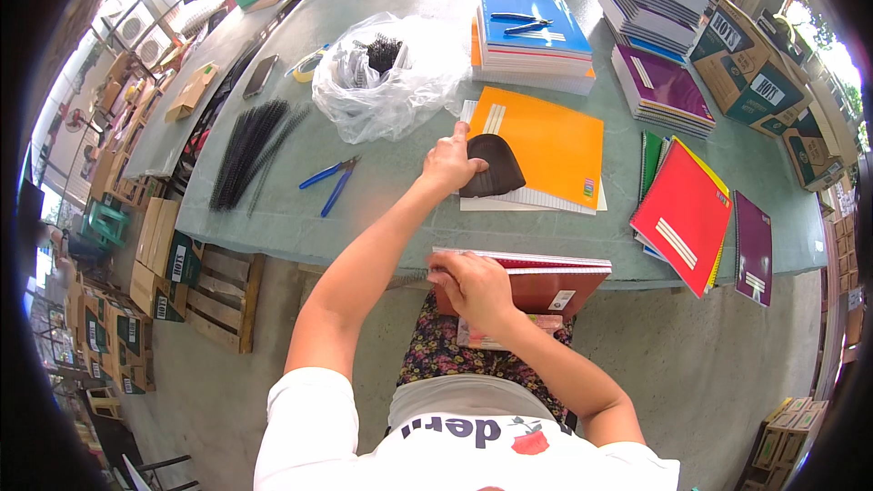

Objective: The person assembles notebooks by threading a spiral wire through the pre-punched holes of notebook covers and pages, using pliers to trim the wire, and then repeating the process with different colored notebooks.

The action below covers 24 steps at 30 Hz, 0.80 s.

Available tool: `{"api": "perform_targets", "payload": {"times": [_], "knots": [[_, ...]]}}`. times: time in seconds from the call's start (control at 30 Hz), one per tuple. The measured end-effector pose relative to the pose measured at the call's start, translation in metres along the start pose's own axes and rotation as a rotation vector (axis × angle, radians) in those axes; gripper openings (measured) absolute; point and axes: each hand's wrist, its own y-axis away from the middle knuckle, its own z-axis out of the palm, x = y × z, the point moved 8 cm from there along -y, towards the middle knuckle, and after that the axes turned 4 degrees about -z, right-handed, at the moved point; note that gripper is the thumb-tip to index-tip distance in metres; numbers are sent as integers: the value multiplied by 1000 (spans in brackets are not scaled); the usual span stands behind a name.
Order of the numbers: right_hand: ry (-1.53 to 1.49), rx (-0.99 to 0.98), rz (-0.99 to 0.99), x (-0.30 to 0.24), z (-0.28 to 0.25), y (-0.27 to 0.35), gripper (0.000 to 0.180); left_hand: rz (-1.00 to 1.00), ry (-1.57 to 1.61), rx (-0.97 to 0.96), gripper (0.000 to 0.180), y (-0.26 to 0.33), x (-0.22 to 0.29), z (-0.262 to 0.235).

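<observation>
My left hand (449, 162) is at a dark brown half-round piece (496, 168), its thumb over the piece's left side and the index finger stretched along its edge. That piece lies on an orange-covered notebook (555, 141) with white sheets under it. Nearer to me, my right hand (477, 289) grips the left edge of a reddish-brown notebook (546, 289), tilted at the table's front edge over my lap. A thin dark spiral coil (407, 280) sticks out left of that hand. The right fingertips are partly hidden. Blue-handled cutters (335, 184) lie to the left.
Black spiral coils (250, 150) lie left, near a clear plastic bag (364, 95) holding more. Another pair of cutters tops a blue notebook stack (532, 36). Spiral-bound notebooks (684, 218) lie right, below a tall notebook stack (655, 9) and cartons (750, 68). A phone (261, 75) lies far left.
</observation>
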Motion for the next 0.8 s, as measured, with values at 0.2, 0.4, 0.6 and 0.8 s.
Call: {"api": "perform_targets", "payload": {"times": [0.2,0.4,0.6,0.8], "knots": [[141,10,-59,0,-18,2,24,47,861,-13,52,80,56,-122],[373,-246,75,18,-28,23,15,360,-51,233,36,229,23,-124],[463,-229,144,43,-77,43,18,426,64,338,32,219,16,-97],[424,-113,95,44,-82,45,12,477,104,212,40,224,11,-72]]}}
